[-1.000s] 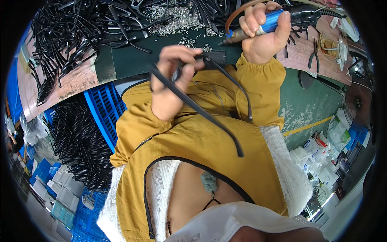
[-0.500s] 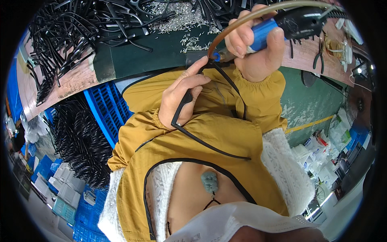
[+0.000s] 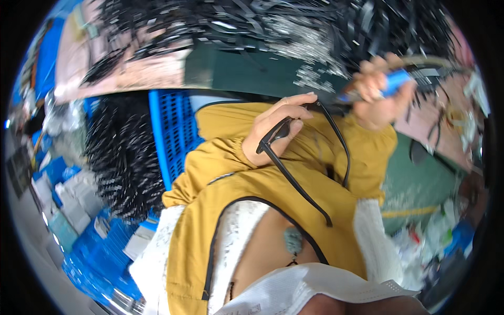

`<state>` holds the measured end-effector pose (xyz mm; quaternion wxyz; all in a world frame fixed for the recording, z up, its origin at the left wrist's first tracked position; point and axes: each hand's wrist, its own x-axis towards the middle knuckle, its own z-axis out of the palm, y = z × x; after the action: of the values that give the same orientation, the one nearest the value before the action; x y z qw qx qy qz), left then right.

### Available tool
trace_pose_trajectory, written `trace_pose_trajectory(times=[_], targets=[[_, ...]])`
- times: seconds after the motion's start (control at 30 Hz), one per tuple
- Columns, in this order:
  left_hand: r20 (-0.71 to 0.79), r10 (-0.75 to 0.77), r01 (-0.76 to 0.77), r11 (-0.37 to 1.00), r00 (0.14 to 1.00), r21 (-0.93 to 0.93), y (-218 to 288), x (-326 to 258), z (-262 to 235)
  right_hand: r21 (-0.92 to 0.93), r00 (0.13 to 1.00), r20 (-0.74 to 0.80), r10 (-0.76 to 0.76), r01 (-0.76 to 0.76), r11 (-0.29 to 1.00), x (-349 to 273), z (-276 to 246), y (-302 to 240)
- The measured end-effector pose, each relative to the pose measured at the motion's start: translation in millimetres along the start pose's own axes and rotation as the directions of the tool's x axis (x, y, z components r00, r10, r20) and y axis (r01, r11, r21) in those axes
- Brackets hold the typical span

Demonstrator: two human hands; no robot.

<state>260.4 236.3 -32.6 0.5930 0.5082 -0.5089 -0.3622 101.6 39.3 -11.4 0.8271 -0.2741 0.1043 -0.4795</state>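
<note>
My left hand (image 3: 275, 131) is closed around a pair of black eyeglasses (image 3: 296, 181), holding them by the front over my lap. One temple hangs toward my chest; the other runs down to the right of my fingers. My right hand (image 3: 379, 102), smeared by motion, grips a powered screwdriver (image 3: 397, 81) with a blue body. Its tip points left, a short way to the right of the glasses and apart from them. A dark green mat (image 3: 236, 71) covers the table edge just beyond my left hand.
Small silver metal pieces (image 3: 315, 76) lie scattered on the mat, with heaps of black temples (image 3: 157, 39) behind. To my left stands a blue basket (image 3: 173, 136) beside a large pile of black frame parts (image 3: 123, 157). Plastic bags (image 3: 420, 239) lie on the right.
The screwdriver's tip has left the glasses, and my right hand has carried the tool away to the right. My left hand still holds the glasses, now tilted differently. The whole view has shifted.
</note>
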Motion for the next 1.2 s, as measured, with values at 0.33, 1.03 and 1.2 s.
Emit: trace_pose_trajectory(times=[0.33, 1.03, 1.2], targets=[[-0.903, 0.174, 0.832, 0.351, 0.394, 0.43, 67.8, -28.1, -193.3, -0.212, 0.967, -0.055, -0.25, 0.233, 0.949, 17.7, -68.1, -52.7], [-0.097, 0.482, -0.107, 0.379, 0.871, 0.919, 13.7, 234.5, -70.5, -0.256, 0.956, -0.063, -0.288, 0.263, 0.93, 26.1, -43.0, -34.1], [-0.282, 0.174, 0.257, 0.152, 0.943, 0.954, 8.9, 351.5, -59.0, -0.154, 0.971, -0.089, -0.222, 0.207, 0.966, 24.7, -40.7, -36.2]])
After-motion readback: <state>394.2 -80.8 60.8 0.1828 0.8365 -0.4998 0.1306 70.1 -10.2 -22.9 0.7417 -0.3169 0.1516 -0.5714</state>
